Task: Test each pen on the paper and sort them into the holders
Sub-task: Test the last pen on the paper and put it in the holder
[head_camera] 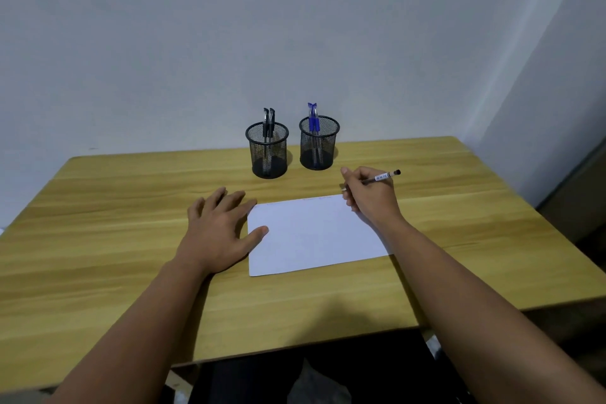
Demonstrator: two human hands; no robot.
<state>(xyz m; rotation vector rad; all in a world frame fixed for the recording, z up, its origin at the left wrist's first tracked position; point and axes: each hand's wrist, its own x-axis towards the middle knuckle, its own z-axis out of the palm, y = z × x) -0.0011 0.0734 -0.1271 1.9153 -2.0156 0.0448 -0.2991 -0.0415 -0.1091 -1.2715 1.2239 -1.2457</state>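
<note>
A white sheet of paper [314,234] lies in the middle of the wooden table [98,239]. My left hand [218,233] rests flat with fingers spread, its thumb on the paper's left edge. My right hand [369,195] grips a black pen [385,176] at the paper's far right corner, its tip end hidden by my fingers. Behind the paper stand two black mesh holders. The left holder [267,154] contains two black pens [269,123]. The right holder [318,146] contains blue pens [312,118].
A plain wall rises directly behind the table's far edge. The table's right edge [511,207] runs close to a wall corner. The front edge is near my body, with dark floor below.
</note>
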